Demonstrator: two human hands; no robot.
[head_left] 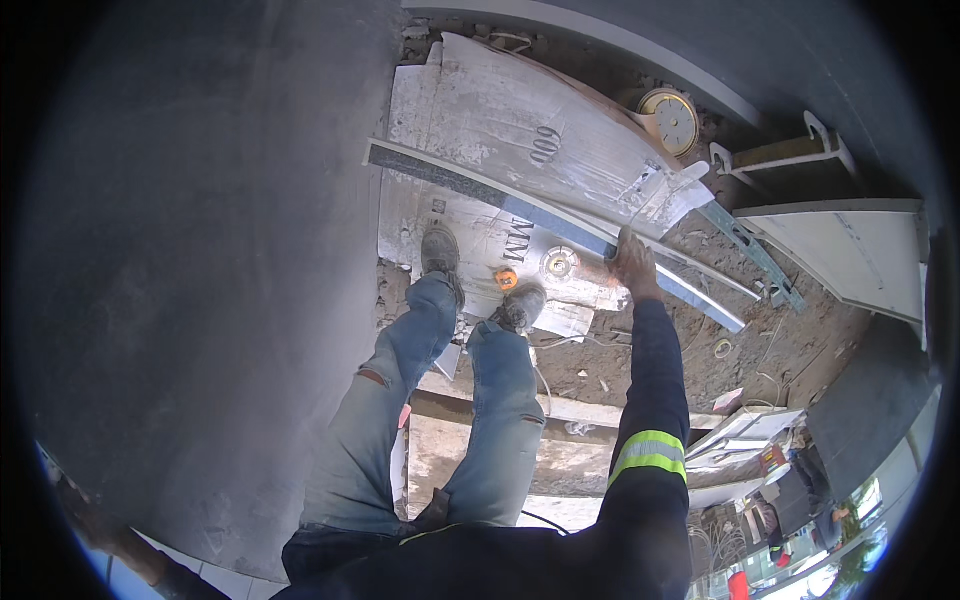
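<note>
Left hand (82, 515) is way off at the dim edge, so can't tell what its fingers are doing. Long metal strip (450, 179) slants across some flattened cardboard (480, 95), orange tape measure (507, 279) below it, right hand (632, 265) gripping its edge, then a teal spirit level (752, 257).

Strip (545, 220): smooth, glossy. Sheets (475, 105): scuffed, matt cardboard. Tape measure (507, 279): plastic-looking casing. Jeans (502, 405): worn denim cloth. Ground (590, 365): rough, matt dirt.
</note>
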